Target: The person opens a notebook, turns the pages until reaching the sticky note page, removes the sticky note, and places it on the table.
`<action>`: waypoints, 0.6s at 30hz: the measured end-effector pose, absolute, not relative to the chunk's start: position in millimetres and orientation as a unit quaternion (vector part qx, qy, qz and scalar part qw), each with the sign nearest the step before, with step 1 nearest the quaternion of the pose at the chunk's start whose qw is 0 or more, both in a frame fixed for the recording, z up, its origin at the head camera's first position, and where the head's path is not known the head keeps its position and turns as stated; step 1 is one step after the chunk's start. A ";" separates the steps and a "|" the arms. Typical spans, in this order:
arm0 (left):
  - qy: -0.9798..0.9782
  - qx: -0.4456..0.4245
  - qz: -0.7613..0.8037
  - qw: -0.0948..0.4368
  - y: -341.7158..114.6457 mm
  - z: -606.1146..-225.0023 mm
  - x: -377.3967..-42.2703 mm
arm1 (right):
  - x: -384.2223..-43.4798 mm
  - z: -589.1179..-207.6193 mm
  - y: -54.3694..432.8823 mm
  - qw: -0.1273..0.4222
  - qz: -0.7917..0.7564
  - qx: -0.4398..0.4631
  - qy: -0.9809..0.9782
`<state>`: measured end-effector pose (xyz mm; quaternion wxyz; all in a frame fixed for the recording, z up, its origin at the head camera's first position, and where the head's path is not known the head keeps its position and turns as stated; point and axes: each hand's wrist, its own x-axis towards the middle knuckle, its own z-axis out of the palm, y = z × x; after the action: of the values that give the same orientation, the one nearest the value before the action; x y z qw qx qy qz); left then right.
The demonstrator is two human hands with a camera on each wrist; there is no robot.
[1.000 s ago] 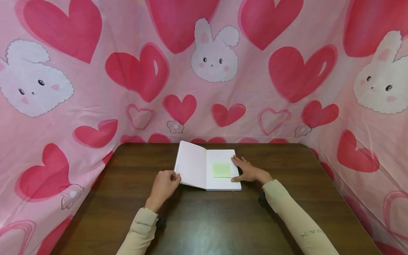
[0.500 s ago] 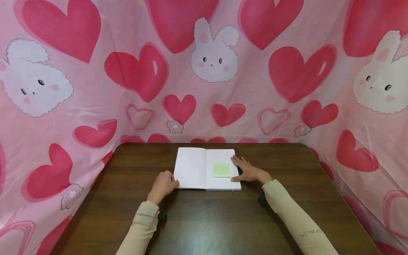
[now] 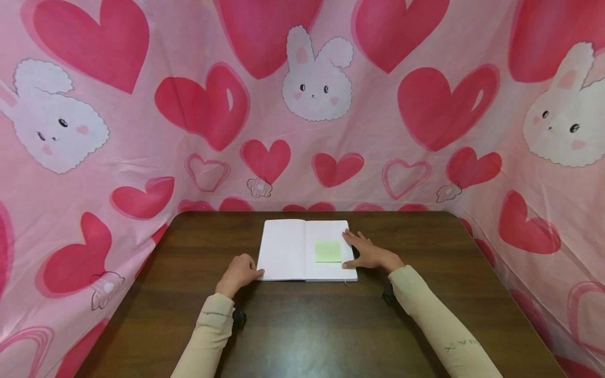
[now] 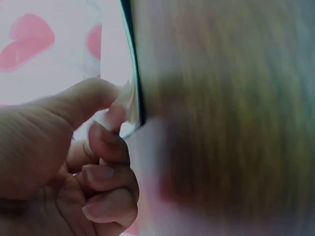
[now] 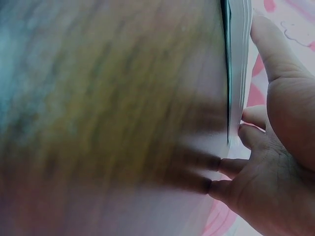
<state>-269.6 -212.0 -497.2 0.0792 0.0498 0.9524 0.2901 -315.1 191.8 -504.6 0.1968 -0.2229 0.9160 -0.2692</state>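
Note:
A notebook (image 3: 283, 249) lies open on the brown table, its white pages facing up. On the right page sits a pale green sticky note (image 3: 327, 252). My left hand (image 3: 240, 273) is at the notebook's lower left corner, fingers curled; in the left wrist view its thumb and forefinger pinch the page corner (image 4: 129, 101) beside the dark cover edge. My right hand (image 3: 371, 253) rests along the right edge with fingers spread, thumb on the page's lower part. In the right wrist view the page block (image 5: 238, 64) stands against that thumb, and the fingertips reach the table.
The wood-grain table (image 3: 302, 325) reflects light near its front. A pink cloth (image 3: 302, 131) with hearts and rabbits hangs round the back and both sides. A thin ribbon (image 3: 347, 284) pokes out below the notebook's right half. Small dark devices sit at both wrists.
The notebook's left side, raised and tilted a second ago, has come down flat on the table. My left hand went down with it, slightly leftward; the right hand stayed put.

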 end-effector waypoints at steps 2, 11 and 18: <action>0.954 0.043 0.291 0.062 -212.6 -495.4 -269.8 | -315.5 -504.3 192.5 0.196 -0.269 -0.223 0.916; 0.957 0.186 0.219 -0.028 -181.5 -494.3 -283.4 | -317.2 -504.7 195.3 0.193 -0.270 -0.223 0.917; 0.948 0.264 0.173 -0.035 -149.2 -489.4 -296.7 | -314.9 -505.2 194.8 0.190 -0.273 -0.231 0.914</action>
<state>-296.7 -149.2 -489.4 -0.0351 0.2640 0.9482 0.1734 -314.9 194.8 -505.2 0.1905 -0.2310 0.9141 -0.2735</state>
